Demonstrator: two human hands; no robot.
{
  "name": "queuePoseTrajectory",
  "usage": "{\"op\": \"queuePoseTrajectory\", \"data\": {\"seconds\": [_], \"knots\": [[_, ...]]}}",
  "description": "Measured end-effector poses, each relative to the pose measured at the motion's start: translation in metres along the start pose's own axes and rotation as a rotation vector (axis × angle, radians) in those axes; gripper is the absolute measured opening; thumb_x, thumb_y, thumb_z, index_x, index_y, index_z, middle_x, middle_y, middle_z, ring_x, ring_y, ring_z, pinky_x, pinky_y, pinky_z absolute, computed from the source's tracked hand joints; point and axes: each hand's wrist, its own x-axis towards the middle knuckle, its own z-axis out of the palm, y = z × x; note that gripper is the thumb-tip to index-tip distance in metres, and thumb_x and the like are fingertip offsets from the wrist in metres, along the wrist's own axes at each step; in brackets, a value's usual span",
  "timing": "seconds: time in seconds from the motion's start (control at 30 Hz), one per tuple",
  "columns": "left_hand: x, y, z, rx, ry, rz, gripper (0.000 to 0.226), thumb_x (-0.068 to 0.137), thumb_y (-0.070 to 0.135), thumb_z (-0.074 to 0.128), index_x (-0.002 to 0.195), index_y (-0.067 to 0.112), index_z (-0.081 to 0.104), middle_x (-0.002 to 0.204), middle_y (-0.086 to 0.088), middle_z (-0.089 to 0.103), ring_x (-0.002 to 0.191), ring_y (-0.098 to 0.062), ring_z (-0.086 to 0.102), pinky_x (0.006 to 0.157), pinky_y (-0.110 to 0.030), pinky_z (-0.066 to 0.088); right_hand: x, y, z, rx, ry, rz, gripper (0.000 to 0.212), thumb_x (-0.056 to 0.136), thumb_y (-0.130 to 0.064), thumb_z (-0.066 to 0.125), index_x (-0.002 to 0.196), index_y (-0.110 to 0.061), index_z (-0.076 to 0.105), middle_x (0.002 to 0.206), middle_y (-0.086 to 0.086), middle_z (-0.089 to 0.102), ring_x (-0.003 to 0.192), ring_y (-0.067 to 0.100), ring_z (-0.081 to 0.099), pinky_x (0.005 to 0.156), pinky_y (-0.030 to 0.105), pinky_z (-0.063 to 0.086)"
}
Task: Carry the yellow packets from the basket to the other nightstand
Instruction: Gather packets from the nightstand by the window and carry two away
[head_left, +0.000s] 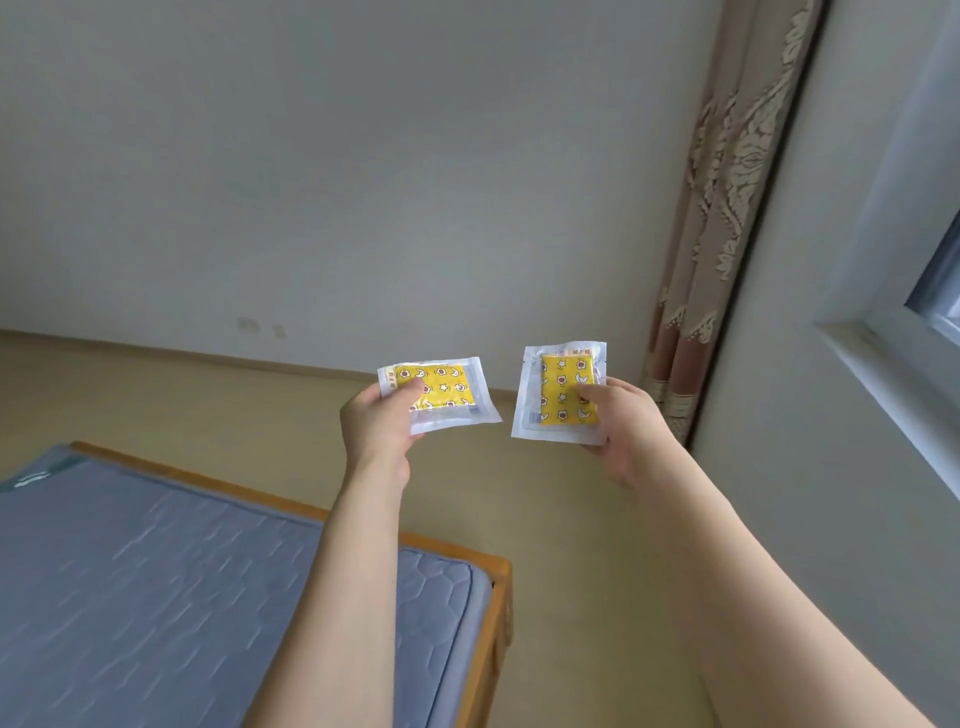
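My left hand (379, 423) pinches a yellow packet (447, 392) in a clear wrapper, thumb on top, held out over the floor beyond the bed's corner. My right hand (621, 431) pinches a second yellow packet (563, 389) of the same kind, held more upright, a short gap to the right of the first. Both packets show a pattern of stars and moons. Neither the basket nor a nightstand is in view.
A bed with a blue mattress (182, 571) and a wooden frame (493, 597) fills the lower left. Bare floor (571, 545) runs ahead to a white wall. A patterned curtain (727, 208) hangs at right, beside a window sill (883, 374).
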Motion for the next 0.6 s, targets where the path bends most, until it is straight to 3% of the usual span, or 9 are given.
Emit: {"op": "queuePoseTrajectory", "data": {"seconds": [0.1, 0.23, 0.37, 0.5, 0.6], "knots": [[0.049, 0.002, 0.051, -0.023, -0.014, 0.002, 0.011, 0.085, 0.007, 0.071, 0.083, 0.018, 0.069, 0.079, 0.003, 0.07, 0.071, -0.017, 0.067, 0.064, -0.026, 0.054, 0.052, -0.017, -0.003, 0.049, 0.034, 0.0, 0.018, 0.091, -0.007, 0.053, 0.091, -0.019, 0.067, 0.102, 0.005, 0.071, 0.091, 0.027, 0.068, 0.072, 0.033, 0.054], [0.097, -0.013, 0.114, 0.001, -0.088, -0.032, 0.009, 0.084, 0.009, 0.071, 0.086, 0.018, 0.072, 0.086, 0.001, 0.072, 0.075, -0.017, 0.068, 0.072, -0.029, 0.056, 0.116, -0.028, -0.015, 0.057, 0.075, 0.021, 0.02, 0.09, -0.007, 0.053, 0.086, -0.019, 0.069, 0.097, 0.003, 0.072, 0.085, 0.024, 0.068, 0.07, 0.031, 0.051], [0.16, -0.03, 0.171, -0.006, -0.084, -0.046, 0.011, 0.085, 0.007, 0.07, 0.085, 0.018, 0.071, 0.086, 0.002, 0.072, 0.074, -0.017, 0.069, 0.067, -0.027, 0.055, 0.196, -0.041, -0.024, 0.064, 0.119, 0.029, 0.019, 0.089, -0.009, 0.055, 0.083, -0.021, 0.068, 0.089, 0.0, 0.071, 0.077, 0.021, 0.066, 0.059, 0.026, 0.048], [0.228, -0.041, 0.235, -0.003, -0.096, -0.031, 0.01, 0.084, 0.008, 0.071, 0.089, 0.017, 0.072, 0.089, 0.0, 0.073, 0.078, -0.019, 0.07, 0.068, -0.028, 0.055, 0.29, -0.063, -0.026, 0.096, 0.098, 0.021, 0.017, 0.09, -0.009, 0.056, 0.087, -0.021, 0.067, 0.085, -0.002, 0.07, 0.072, 0.017, 0.065, 0.055, 0.024, 0.046], [0.279, -0.032, 0.286, 0.0, -0.101, -0.009, 0.012, 0.084, 0.006, 0.071, 0.091, 0.016, 0.072, 0.092, -0.002, 0.073, 0.08, -0.021, 0.07, 0.071, -0.03, 0.057, 0.361, -0.095, -0.021, 0.125, 0.06, 0.013, 0.016, 0.09, -0.009, 0.056, 0.085, -0.02, 0.067, 0.083, -0.001, 0.07, 0.072, 0.018, 0.065, 0.06, 0.026, 0.049]]}}
